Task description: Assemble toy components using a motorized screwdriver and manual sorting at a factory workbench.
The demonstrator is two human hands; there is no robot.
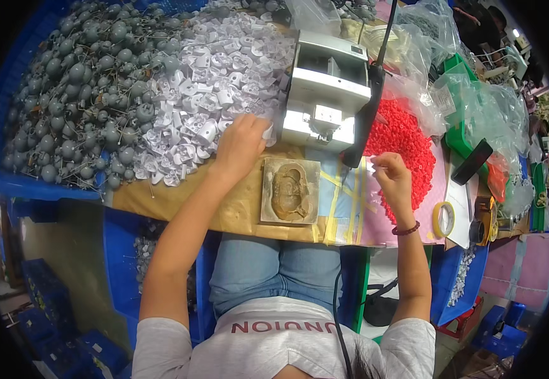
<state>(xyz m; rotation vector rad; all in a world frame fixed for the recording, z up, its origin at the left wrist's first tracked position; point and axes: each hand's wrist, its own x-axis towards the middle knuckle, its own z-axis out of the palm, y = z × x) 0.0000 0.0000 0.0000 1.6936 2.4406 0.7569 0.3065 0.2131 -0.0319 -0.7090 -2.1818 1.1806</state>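
Note:
My left hand (243,144) is closed at the near right edge of a heap of white plastic parts (224,69). A white plastic part (267,133) shows at its fingertips. My right hand (393,177) is pinched at the left edge of a pile of small red rings (407,142). Something small and white lies at its fingertips, too small to name. Between my hands, near the table edge, sits a square metal fixture block (291,191) with an oval hollow. Behind the block stands a white bench machine (325,95) with a dark lever (369,117) along its right side.
A large heap of grey balls with thin stems (75,95) fills the blue bin at far left. A roll of yellow tape (443,219) and a black phone-like slab (472,162) lie at right. Clear plastic bags (492,114) and a green bin (457,136) stand beyond.

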